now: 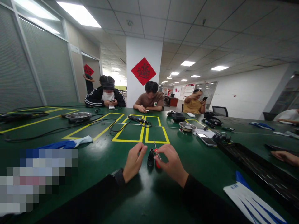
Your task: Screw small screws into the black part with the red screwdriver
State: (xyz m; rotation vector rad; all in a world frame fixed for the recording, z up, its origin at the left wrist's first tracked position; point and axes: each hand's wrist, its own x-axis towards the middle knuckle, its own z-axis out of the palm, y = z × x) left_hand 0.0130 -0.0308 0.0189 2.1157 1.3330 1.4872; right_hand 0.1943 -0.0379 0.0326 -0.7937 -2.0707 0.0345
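Two items lie close together on the green table in the head view: a black, bottle-shaped part (150, 159) with a narrow neck, and a screwdriver with a red handle (158, 164) and thin metal shaft. My right hand (174, 161) has its thumb and index finger pinched at the red handle, partly covering it. To the left of the black part is my left hand (134, 161), its fingers loosely curled and the thumb a little apart from them. I see nothing in it, and it does not touch the part.
Yellow tape (128, 141) marks rectangles ahead, with a black corded tool (137, 119) on them. Metal bowls (187, 126) stand left and right. A phone (206, 139), a long black tray (254, 168) and a white-blue glove (249, 199) lie rightward. Several people sit around the table.
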